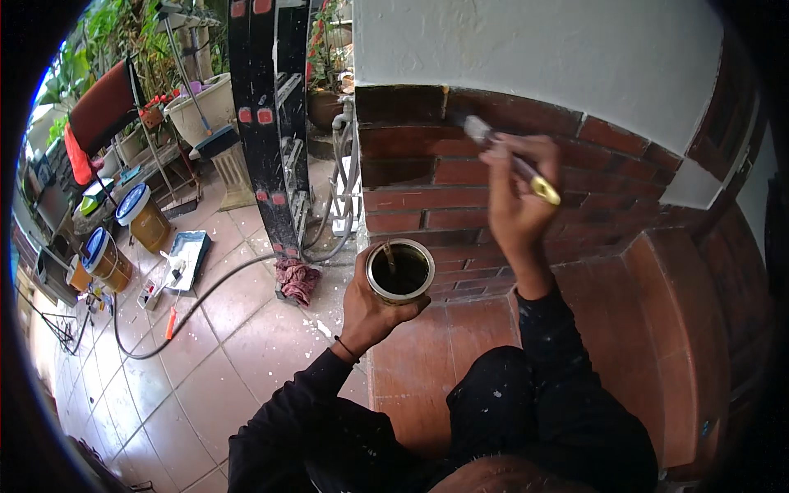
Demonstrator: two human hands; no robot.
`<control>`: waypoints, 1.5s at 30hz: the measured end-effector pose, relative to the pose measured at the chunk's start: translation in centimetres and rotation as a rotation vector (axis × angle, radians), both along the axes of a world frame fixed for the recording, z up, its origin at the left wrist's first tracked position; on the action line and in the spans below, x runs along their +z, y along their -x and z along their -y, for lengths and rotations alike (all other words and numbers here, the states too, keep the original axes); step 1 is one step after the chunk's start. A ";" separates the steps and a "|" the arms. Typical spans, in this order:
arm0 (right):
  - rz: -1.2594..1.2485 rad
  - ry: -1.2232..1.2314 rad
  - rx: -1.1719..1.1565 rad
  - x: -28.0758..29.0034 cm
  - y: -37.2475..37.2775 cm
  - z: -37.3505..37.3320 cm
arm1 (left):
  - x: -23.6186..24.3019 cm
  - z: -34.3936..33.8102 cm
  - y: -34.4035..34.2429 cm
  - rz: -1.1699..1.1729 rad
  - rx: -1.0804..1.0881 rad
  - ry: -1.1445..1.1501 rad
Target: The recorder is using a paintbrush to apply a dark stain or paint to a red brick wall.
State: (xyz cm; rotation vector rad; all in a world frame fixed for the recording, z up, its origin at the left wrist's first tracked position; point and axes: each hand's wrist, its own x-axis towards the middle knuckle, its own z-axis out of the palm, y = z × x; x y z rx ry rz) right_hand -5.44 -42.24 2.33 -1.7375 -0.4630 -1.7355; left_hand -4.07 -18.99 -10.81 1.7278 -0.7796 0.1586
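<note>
My left hand (374,308) is wrapped round an open metal can (400,297) with dark liquid inside. A brownish streak or stick shows at the can's inner wall; I cannot tell which. Up at the wall, my right hand (526,185) grips a paintbrush (528,171) by its dark handle with a yellow end. The pale bristles point up and left at the top rows of the reddish-brown brick wall (460,197); whether they touch it I cannot tell. Bricks near the upper left corner look darker and wet. Above them is a white wall (526,57).
A black ladder (267,123) stands left of the wall corner, a crumpled cloth (297,281) at its foot. A hose (205,302) curves across the tiled floor (238,361). Farther left are a paint tray (189,251), lidded buckets (148,222) and a dustpan (228,164). Terracotta steps (657,329) rise right.
</note>
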 end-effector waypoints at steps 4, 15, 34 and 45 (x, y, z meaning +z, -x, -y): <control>-0.025 0.185 -0.238 0.1 -0.6 -0.9 | 0.2 0.1 0.1 -0.051 -0.004 0.004; -0.014 0.000 -0.215 0.5 -1.1 3.1 | 0.2 0.1 0.2 -0.068 -0.043 0.031; 0.052 0.145 -0.061 1.1 -0.8 -1.4 | 0.5 0.3 0.8 -0.034 -0.070 -0.006; 0.158 -0.006 -0.376 1.9 2.0 6.0 | 0.0 0.5 0.6 -0.035 -0.066 0.001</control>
